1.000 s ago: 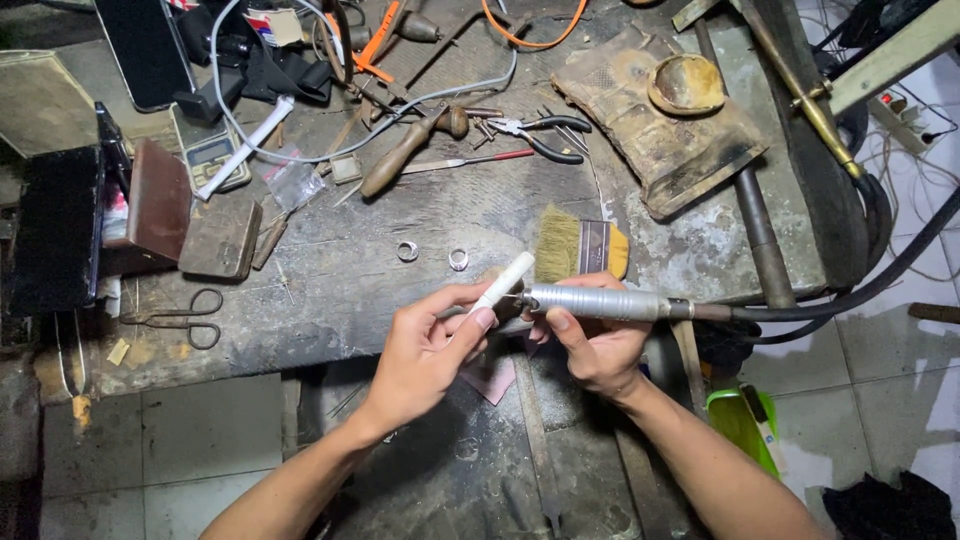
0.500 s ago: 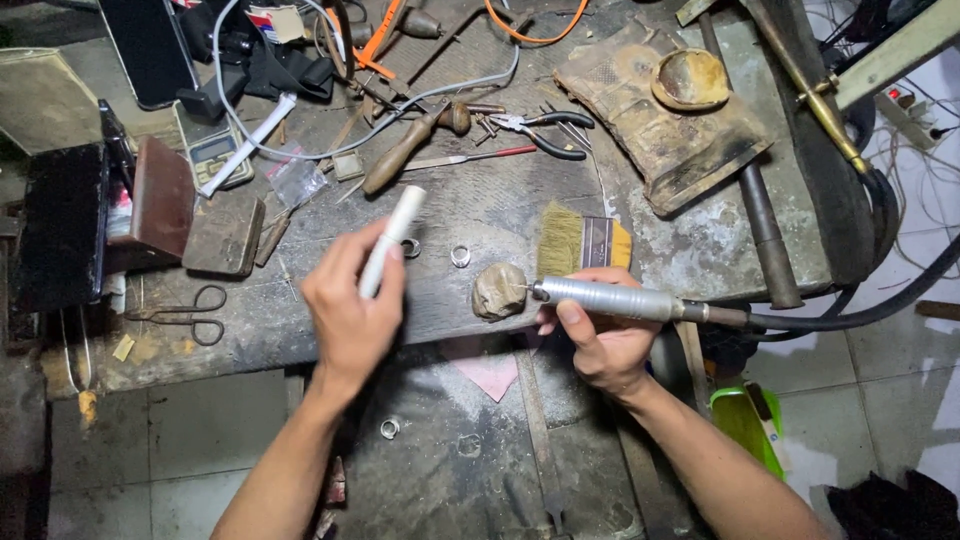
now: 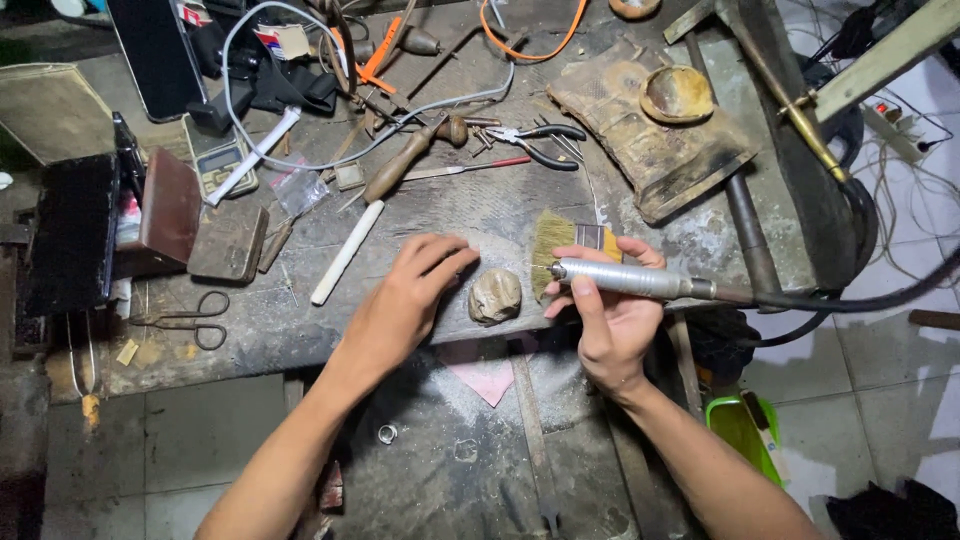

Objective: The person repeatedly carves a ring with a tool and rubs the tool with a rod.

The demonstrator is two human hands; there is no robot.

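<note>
Your right hand (image 3: 612, 325) was closed around a silver rotary handpiece (image 3: 625, 280), thumb below and fingers curled over the top. The tool lay nearly level, tip pointing left, with its dark flexible shaft (image 3: 850, 300) running off to the right. Just behind the tip, a flat paintbrush (image 3: 565, 245) with yellowish bristles lay on the tabletop (image 3: 480, 210).

Your left hand (image 3: 405, 300) held nothing. It rested palm down, fingers loosely spread and extended toward the right, fingertips on the tabletop near its front edge. Whether anything lay under the fingertips could not be determined.

Between your two hands, a rounded grey-brown lump (image 3: 495, 295) sat on the tabletop, just beside the left fingertips and close to the handpiece tip, touching neither.

To the left of your left hand, a white stick (image 3: 347, 252) lay diagonally on the tabletop, well apart from the hand. Farther left were small black scissors (image 3: 185, 318) and a brown block (image 3: 230, 240). Behind lay a wooden-handled tool (image 3: 405, 162), black-handled pliers (image 3: 535, 140) and a shallow round dish (image 3: 677, 93) on a worn pad (image 3: 650, 150).
</note>
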